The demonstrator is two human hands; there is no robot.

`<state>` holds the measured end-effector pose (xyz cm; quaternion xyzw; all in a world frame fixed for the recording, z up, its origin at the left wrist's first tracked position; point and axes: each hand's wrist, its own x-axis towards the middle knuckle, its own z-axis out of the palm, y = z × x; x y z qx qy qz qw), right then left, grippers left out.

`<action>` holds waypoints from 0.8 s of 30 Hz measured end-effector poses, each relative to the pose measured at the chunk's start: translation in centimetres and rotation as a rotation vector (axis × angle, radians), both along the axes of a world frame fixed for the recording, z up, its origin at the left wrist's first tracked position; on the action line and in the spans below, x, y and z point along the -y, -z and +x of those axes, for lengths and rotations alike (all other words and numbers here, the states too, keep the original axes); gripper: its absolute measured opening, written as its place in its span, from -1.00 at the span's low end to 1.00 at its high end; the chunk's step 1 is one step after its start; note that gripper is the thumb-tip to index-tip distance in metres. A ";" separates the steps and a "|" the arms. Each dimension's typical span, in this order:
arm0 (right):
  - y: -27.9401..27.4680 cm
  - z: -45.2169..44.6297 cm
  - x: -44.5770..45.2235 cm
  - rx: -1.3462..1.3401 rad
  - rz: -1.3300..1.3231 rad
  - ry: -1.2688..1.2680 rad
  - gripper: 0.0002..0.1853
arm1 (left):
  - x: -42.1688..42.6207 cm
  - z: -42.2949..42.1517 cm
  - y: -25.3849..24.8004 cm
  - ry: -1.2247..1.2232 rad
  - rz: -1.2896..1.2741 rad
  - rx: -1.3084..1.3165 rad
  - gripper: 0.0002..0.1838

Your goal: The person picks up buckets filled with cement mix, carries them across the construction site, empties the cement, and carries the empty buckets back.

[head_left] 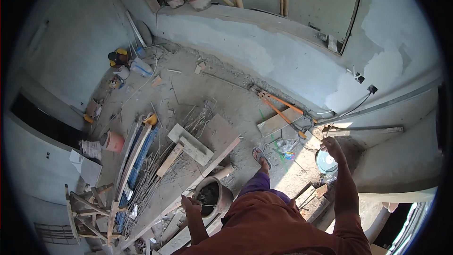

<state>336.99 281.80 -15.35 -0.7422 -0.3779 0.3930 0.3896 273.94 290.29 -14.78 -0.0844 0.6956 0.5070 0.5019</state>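
My left hand [190, 203] is closed around the handle of a bucket [227, 199], which hangs beside my body. Dark wet mortar [207, 192] shows inside it. Out to the right, my right hand [333, 149] is raised with its fingers curled. Something thin and dark seems to stick out above the fingers, but I cannot make out what it is. Below that hand, a round pale-blue disc [325, 163] shows near the sunlit floor. A plastering float [190, 143] with a bar handle lies on the boards ahead of my left hand.
Bolt cutters [283, 116] with orange handles lie by the wall. A long plank [207, 153] and steel rods [163, 163] cover the floor at left. Sawhorses [89, 212] stand far left, near a pink bucket [113, 141]. Two buckets [200, 1] sit on the ledge.
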 end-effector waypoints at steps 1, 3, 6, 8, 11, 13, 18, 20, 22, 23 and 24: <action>3.8 2.0 -0.1 -0.042 -0.012 0.036 -0.79 | -1.4 0.5 1.4 0.001 -0.011 0.006 -0.46; 8.9 5.3 0.3 -0.053 -0.292 0.162 -0.84 | -4.2 2.6 2.8 0.012 -0.027 -0.028 -0.48; 14.4 8.5 1.4 -0.050 -0.456 0.337 -0.92 | -8.4 6.1 2.5 0.009 -0.029 -0.058 -0.48; 19.3 11.5 1.2 -0.276 -0.322 0.420 -0.93 | -11.5 7.7 2.6 -0.034 -0.013 -0.050 -0.48; 16.8 9.8 -6.5 -0.268 -0.413 0.342 -0.91 | -15.1 9.4 0.9 -0.065 0.046 -0.049 -0.48; 12.7 7.5 -14.0 -0.244 -0.397 0.250 -0.87 | -18.3 11.1 -1.0 -0.075 0.090 -0.075 -0.49; 14.3 7.2 -30.7 -0.135 -0.378 0.007 -0.85 | -25.6 14.1 -1.7 -0.091 0.177 -0.078 -0.51; 12.0 6.2 -37.6 -0.112 -0.359 -0.094 -0.82 | -28.8 14.7 -1.3 -0.090 0.147 -0.077 -0.52; 14.2 6.6 -43.7 0.001 -0.414 -0.200 -0.81 | -32.7 16.1 -2.2 -0.134 0.038 -0.142 -0.52; 16.0 7.2 -46.5 0.105 -0.416 -0.276 -0.81 | -34.3 16.1 -1.4 -0.138 0.029 -0.148 -0.52; 18.5 7.9 -48.8 0.206 -0.415 -0.350 -0.81 | -35.4 15.7 -0.4 -0.142 0.021 -0.158 -0.52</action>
